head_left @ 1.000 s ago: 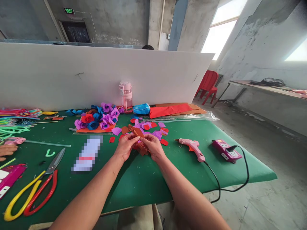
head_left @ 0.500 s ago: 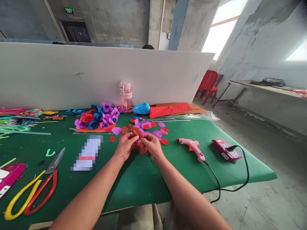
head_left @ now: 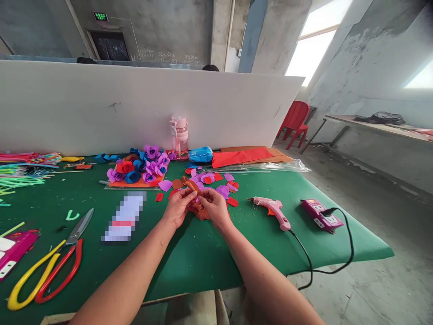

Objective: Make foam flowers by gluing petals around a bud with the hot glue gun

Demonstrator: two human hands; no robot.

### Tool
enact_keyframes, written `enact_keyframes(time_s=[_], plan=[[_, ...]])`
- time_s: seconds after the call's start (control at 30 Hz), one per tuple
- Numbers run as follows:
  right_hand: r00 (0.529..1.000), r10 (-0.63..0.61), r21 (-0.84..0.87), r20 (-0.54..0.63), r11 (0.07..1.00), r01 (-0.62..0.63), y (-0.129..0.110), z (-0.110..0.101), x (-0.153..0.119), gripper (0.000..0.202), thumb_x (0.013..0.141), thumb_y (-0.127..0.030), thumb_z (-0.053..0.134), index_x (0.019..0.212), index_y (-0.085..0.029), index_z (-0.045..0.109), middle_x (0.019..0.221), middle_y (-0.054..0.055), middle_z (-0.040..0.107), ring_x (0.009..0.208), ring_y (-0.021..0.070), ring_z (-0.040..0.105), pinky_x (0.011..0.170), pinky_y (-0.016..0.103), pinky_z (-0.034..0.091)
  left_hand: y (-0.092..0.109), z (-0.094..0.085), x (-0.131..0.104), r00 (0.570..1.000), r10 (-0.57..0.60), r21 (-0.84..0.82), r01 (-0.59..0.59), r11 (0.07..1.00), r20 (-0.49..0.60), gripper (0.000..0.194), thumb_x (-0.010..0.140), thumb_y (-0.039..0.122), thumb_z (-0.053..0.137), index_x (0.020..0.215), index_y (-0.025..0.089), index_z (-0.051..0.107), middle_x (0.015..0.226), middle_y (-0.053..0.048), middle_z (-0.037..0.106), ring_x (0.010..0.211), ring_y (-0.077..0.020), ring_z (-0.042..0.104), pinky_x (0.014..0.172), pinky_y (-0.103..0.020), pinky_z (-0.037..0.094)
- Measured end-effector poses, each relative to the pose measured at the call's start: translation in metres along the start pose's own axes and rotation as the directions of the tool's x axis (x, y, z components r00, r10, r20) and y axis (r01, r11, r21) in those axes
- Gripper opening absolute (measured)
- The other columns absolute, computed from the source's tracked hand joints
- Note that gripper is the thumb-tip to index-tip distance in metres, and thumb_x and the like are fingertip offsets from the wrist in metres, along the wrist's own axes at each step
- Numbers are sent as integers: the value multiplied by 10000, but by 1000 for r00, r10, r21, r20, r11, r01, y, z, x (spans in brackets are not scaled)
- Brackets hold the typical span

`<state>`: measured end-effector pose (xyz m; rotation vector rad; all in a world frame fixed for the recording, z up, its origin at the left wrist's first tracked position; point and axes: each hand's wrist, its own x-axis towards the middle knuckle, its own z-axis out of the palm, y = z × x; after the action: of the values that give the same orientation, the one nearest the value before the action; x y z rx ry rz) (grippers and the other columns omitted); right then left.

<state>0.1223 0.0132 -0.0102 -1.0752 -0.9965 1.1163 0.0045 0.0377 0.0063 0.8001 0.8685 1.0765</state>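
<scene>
Both my hands meet above the green tabletop, pinching one brown crepe paper petal (head_left: 190,184) between thumbs and fingertips. My left hand (head_left: 179,207) grips its left side and my right hand (head_left: 214,205) its right side; the fingers hide much of the lower part. Beneath and between the hands lie orange-brown paper pieces (head_left: 202,213), partly covered by them. Just beyond, loose purple petals (head_left: 222,191) and red petals (head_left: 232,201) are scattered. A pink hot glue gun (head_left: 273,209) lies on its side to the right of my right hand, its cord trailing off the table edge.
Finished paper flowers (head_left: 135,169) sit at the back left. Scissors (head_left: 50,266) with yellow and red handles lie at front left. A purple power strip (head_left: 321,215) is at right. A pink bottle (head_left: 179,135) stands before the white board (head_left: 101,108). Red paper (head_left: 240,156) lies behind the petals.
The view has shifted slightly. My fingers have moved a little on the brown petal, which both hands still hold in nearly the same place.
</scene>
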Motion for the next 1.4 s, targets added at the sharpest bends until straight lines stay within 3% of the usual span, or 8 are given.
enact_keyframes(time_s=[0.2, 0.4, 0.6, 0.77, 0.93, 1.07, 1.4], plan=[[999, 49, 56, 4, 997, -50, -5, 0, -2, 224, 643, -340, 690, 757, -173, 595, 598, -20, 614, 510, 111, 553, 518, 245, 443, -1, -1, 0, 997, -22, -15, 24, 1000, 80, 408, 501, 284, 870, 826, 97, 710, 679, -26, 675, 549, -101, 598, 520, -215, 468], [998, 56, 70, 25, 996, -57, -5, 0, -3, 269, 631, -380, 718, 735, -176, 578, 576, -26, 613, 493, 110, 555, 504, 243, 451, 0, -1, -1, 998, 31, -10, -30, 999, 46, 340, 503, 273, 867, 749, 110, 700, 642, -1, 655, 542, -101, 591, 534, -227, 468], [995, 72, 133, 71, 988, -81, -5, -1, -2, 304, 610, -386, 756, 731, -178, 572, 577, -27, 619, 505, 110, 567, 528, 246, 471, 2, 0, -3, 996, 7, -11, -6, 1000, 90, 316, 526, 265, 853, 751, 111, 695, 632, 2, 642, 542, -100, 575, 551, -241, 465], [988, 88, 127, 130, 986, -105, -7, -3, -2, 332, 598, -418, 778, 724, -164, 606, 624, -3, 646, 562, 118, 596, 573, 251, 482, 1, -2, 0, 992, 91, -44, -87, 995, 89, 268, 546, 244, 842, 730, 125, 688, 663, 7, 645, 608, -100, 580, 604, -233, 469], [993, 70, 133, 92, 988, -82, -7, -4, -1, 304, 613, -396, 782, 730, -160, 631, 629, -13, 641, 555, 97, 573, 562, 227, 451, 1, -2, -1, 988, 86, -26, -83, 996, 125, 274, 562, 255, 832, 778, 137, 714, 707, -6, 669, 640, -110, 588, 640, -246, 475], [993, 81, 137, 89, 986, -93, -7, -4, -1, 319, 590, -404, 798, 716, -159, 638, 630, -11, 643, 561, 102, 582, 566, 228, 453, 0, -2, -2, 989, 115, 30, -118, 993, 91, 252, 536, 259, 841, 715, 126, 722, 682, -12, 670, 648, -112, 583, 649, -237, 463], [969, 169, 254, 182, 944, -212, -6, -7, -1, 354, 544, -417, 839, 708, -164, 654, 641, 6, 665, 551, 105, 619, 563, 224, 486, 1, -2, -1, 986, 136, 30, -140, 990, 98, 290, 551, 272, 833, 793, 142, 740, 766, -25, 700, 735, -133, 599, 720, -251, 459]])
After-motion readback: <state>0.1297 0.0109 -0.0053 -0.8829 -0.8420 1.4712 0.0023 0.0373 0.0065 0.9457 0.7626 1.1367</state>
